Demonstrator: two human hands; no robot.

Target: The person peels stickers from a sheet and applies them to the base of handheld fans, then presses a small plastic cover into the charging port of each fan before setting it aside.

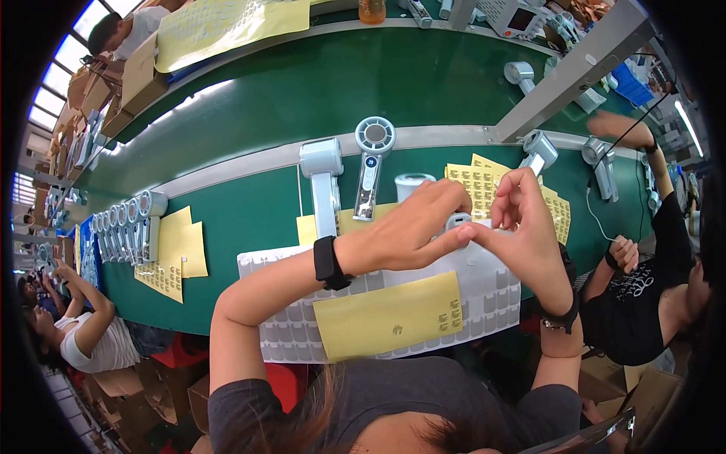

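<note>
My left hand (427, 227) is closed round a pale blue handheld fan, its round head (414, 181) showing beyond the knuckles. The fan's handle end (457, 220), with a small dark slot, peeks out by my thumb. From the right, my right hand (525, 231) meets it with the thumb at that end and the fingers curled; my hands hide most of the handle. Below them lies a yellow label sheet (387, 318) on a larger white sheet with grey label shapes (276, 333). Two more fans, one plain-sided (324, 193) and one face-up (370, 166), lie beyond my left forearm.
A row of fans (125, 227) stands at the left near yellow sheets (181, 242). More label sheets (473, 185) and a fan (538, 151) lie beyond my right hand. A metal post (575, 72) rises at the right. Co-workers sit on both sides.
</note>
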